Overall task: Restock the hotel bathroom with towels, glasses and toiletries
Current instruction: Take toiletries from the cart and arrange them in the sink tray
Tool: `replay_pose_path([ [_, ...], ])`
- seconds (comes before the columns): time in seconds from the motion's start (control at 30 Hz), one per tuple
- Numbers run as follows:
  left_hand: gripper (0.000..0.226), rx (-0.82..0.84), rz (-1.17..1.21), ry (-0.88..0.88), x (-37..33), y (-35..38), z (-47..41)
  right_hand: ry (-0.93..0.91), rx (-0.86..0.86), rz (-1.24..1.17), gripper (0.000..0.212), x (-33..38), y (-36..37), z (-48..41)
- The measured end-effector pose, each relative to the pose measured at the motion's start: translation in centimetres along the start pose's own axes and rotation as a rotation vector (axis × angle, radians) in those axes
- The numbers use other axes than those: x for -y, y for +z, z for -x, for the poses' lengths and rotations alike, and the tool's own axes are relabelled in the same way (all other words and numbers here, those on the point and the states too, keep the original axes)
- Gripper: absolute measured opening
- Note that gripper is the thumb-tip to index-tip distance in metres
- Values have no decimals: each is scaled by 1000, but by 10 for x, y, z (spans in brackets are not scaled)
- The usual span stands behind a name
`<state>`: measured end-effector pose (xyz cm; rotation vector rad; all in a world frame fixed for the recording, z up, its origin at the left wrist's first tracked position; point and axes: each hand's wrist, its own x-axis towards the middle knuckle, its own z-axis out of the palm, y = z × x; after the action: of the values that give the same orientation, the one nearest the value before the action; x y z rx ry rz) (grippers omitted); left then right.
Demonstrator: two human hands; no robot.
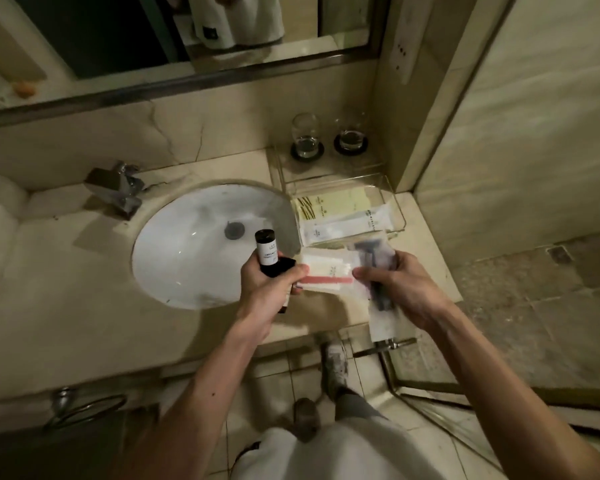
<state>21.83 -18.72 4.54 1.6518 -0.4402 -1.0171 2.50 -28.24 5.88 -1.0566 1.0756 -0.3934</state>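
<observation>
My left hand [269, 292] grips two small dark toiletry bottles [266, 252] with white labels, and its fingers also pinch a stack of flat white packets [326, 273], one with a pink strip. My right hand [394, 282] holds a clear-wrapped razor packet [378, 268] and touches the same stack. Both hands hover over the counter between the sink and a clear acrylic tray [394, 209]. Several wrapped toiletry packets [336, 211] lie in that tray. Two glasses [305, 136] [351, 133] stand on dark coasters behind it.
A white oval sink [194, 251] with a chrome tap [120, 185] is set in the beige marble counter [66, 289]. A mirror [153, 46] hangs above it. A glass shower door with a metal handle [392, 344] stands at right. A towel ring [84, 410] hangs below the counter.
</observation>
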Motion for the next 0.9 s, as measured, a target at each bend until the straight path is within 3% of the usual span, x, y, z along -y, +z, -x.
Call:
replay_pose_path([
  [0.1, 31, -46, -40, -1, -4, 16, -37, 17, -128, -30, 35, 13, -3, -45],
  [0.27, 36, -149, -89, -27, -13, 43, -111, -58, -218, 79, 18, 43, -7, -123],
  [0.57, 36, -225, -165, -98, -23, 62, -189, -22, -228, 213, 20, 42, -16, -234],
  [0.9, 32, -160, -215, -153, -5, 51, -210, -15, -198, 216, 25, 26, -8, -274],
])
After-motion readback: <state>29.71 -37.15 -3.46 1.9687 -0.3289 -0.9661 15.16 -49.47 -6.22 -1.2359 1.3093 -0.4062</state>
